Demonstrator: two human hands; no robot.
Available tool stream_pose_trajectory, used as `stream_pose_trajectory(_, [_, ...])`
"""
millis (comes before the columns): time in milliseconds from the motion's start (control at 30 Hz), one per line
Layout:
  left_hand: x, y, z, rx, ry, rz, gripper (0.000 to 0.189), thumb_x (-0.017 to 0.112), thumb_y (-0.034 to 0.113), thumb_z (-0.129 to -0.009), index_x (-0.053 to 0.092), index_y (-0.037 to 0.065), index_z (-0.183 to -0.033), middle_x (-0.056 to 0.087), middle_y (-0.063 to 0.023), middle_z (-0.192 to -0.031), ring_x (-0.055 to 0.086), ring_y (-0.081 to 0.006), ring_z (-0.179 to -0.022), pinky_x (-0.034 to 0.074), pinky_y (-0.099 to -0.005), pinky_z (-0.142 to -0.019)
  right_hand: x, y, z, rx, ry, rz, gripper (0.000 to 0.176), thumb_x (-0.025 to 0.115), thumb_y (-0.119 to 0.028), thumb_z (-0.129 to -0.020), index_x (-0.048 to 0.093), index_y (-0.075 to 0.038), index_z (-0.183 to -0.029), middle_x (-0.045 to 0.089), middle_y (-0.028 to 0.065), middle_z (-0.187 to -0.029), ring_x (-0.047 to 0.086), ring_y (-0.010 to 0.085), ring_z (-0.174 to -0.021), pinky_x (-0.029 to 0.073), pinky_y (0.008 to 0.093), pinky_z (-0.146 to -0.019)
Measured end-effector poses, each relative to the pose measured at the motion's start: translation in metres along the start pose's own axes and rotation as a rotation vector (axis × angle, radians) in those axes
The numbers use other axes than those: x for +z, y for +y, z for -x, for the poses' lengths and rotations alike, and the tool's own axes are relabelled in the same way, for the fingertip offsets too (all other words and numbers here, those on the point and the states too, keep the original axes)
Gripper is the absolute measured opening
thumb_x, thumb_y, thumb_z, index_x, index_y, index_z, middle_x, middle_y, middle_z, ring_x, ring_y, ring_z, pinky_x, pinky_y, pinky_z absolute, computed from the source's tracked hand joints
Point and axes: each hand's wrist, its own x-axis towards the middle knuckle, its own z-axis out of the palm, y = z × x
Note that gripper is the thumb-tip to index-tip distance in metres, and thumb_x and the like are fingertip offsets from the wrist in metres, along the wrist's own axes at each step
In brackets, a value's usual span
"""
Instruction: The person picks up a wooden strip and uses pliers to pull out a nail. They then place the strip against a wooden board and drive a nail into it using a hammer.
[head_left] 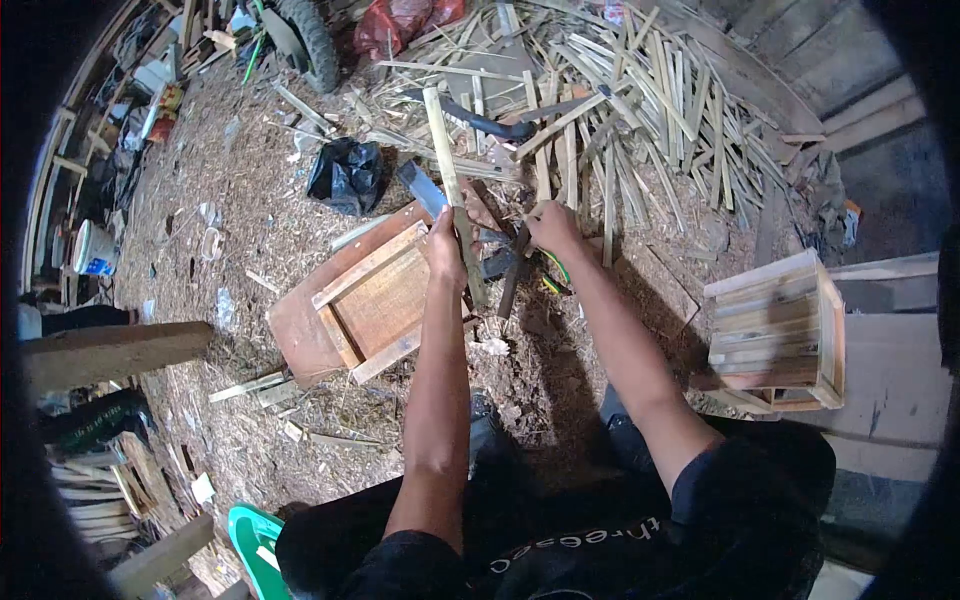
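Observation:
Near the middle of the head view, my left hand is closed around a long, pale wooden strip, which stands nearly upright. Beside my left fingers a flat, shiny metal blade slants up to the left; whether that hand also grips it cannot be made out. My right hand is closed at the upper end of a dark, narrow stick-like piece. Dark parts between the hands are partly hidden. Below my right hand is a green and yellow cord or band. To the left lies a wooden frame with a panel.
A slatted wooden crate stands at right. Many wooden strips are heaped at the back. A black plastic bag, a tyre, a white bucket and a green plastic chair surround the shaving-covered floor.

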Motion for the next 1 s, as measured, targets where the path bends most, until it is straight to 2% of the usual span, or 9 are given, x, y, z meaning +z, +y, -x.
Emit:
stream_pose_trajectory(133, [-0.007,0.003,0.002,-0.024,0.003,0.063,0.031,0.039,0.034,-0.099,0.055,0.008,-0.106,0.062,-0.0042,-0.087,0.051,-0.0139,-0.062,0.04,-0.0266,-0.052,0.014,-0.005,-0.014,0.085,-0.148,-0.164,0.017,0.067,-0.019,-0.078,0.071,-0.005,-0.086,0.069,0.0128,-0.07,0.069,0.0275,-0.074,0.053,0.0388,-0.072])
stream_pose_trajectory(267, [-0.005,0.006,-0.005,0.002,-0.014,0.056,0.031,0.038,0.029,-0.098,0.054,0.005,-0.109,0.063,-0.007,-0.09,0.051,-0.0144,-0.062,0.041,-0.0268,-0.052,0.012,-0.01,-0.021,-0.002,-0.17,-0.043,0.021,0.067,-0.018,-0.078,0.071,-0.003,-0.093,0.07,0.0159,-0.081,0.069,0.0207,-0.078,0.054,0.0352,-0.066])
stream_pose_trajectory(433, [0.0,0.013,0.001,0.062,-0.107,0.087,0.031,0.039,0.025,-0.098,0.047,0.004,-0.12,0.061,-0.0074,-0.098,0.052,-0.0154,-0.072,0.044,-0.0288,-0.057,0.028,0.013,-0.048,0.341,-0.376,-0.663,0.018,0.061,-0.01,-0.086,0.068,0.0,-0.1,0.067,0.0113,-0.086,0.068,0.0228,-0.072,0.057,0.0338,-0.059])
stream_pose_trajectory(533, [-0.003,0.019,-0.001,0.077,-0.084,0.137,0.029,0.041,0.027,-0.098,0.047,0.009,-0.121,0.058,-0.0057,-0.097,0.051,-0.0155,-0.073,0.044,-0.03,-0.059,0.024,0.008,-0.057,0.431,-0.37,-0.706,0.016,0.06,-0.011,-0.087,0.066,0.002,-0.095,0.066,0.0123,-0.084,0.067,0.0211,-0.068,0.057,0.033,-0.057])
stream_pose_trajectory(667, [-0.019,0.03,-0.005,0.061,0.006,0.07,0.022,0.039,0.028,-0.099,0.049,0.014,-0.113,0.055,-0.0024,-0.089,0.05,-0.0142,-0.068,0.042,-0.0293,-0.057,0.041,-0.003,-0.082,0.254,-0.401,-0.613,0.02,0.063,-0.016,-0.089,0.063,0.003,-0.096,0.065,0.0101,-0.08,0.067,0.0185,-0.066,0.056,0.0305,-0.055])
stream_pose_trajectory(700, [-0.024,0.034,-0.006,0.028,0.001,0.066,0.024,0.038,0.027,-0.1,0.051,0.013,-0.113,0.055,-0.0019,-0.084,0.05,-0.0131,-0.065,0.041,-0.0283,-0.055,0.033,-0.017,-0.075,0.282,-0.454,-0.704,0.024,0.066,-0.022,-0.088,0.065,0.001,-0.093,0.065,0.0091,-0.078,0.065,0.0164,-0.064,0.055,0.0289,-0.054])
stream_pose_trajectory(800, [-0.039,0.05,-0.015,-0.035,0.032,0.007,0.026,0.035,0.026,-0.099,0.053,0.011,-0.112,0.056,-0.0016,-0.077,0.05,-0.0123,-0.063,0.04,-0.0271,-0.052,0.021,-0.045,-0.064,0.092,-0.671,-0.505,0.028,0.07,-0.027,-0.085,0.067,0.001,-0.089,0.066,0.0085,-0.078,0.064,0.0147,-0.063,0.052,0.0268,-0.052])
stream_pose_trajectory(933, [-0.042,0.078,-0.015,-0.099,0.091,-0.11,0.026,0.038,0.026,-0.097,0.056,0.007,-0.1,0.059,-0.0036,-0.079,0.05,-0.0143,-0.063,0.042,-0.0303,-0.055,0.026,-0.049,-0.065,-0.267,-0.671,-0.06,0.036,0.076,-0.035,-0.078,0.07,-0.001,-0.089,0.069,0.0118,-0.079,0.064,0.0201,-0.064,0.051,0.0346,-0.06])
stream_pose_trajectory(1000, [-0.044,0.089,-0.018,-0.08,0.081,-0.337,0.027,0.04,0.026,-0.098,0.056,0.006,-0.107,0.057,-0.0033,-0.077,0.05,-0.0133,-0.059,0.043,-0.0281,-0.053,0.018,-0.038,-0.069,-0.139,-0.601,-0.08,0.038,0.076,-0.038,-0.076,0.07,-0.002,-0.086,0.07,0.0127,-0.081,0.064,0.0255,-0.065,0.05,0.0378,-0.063])
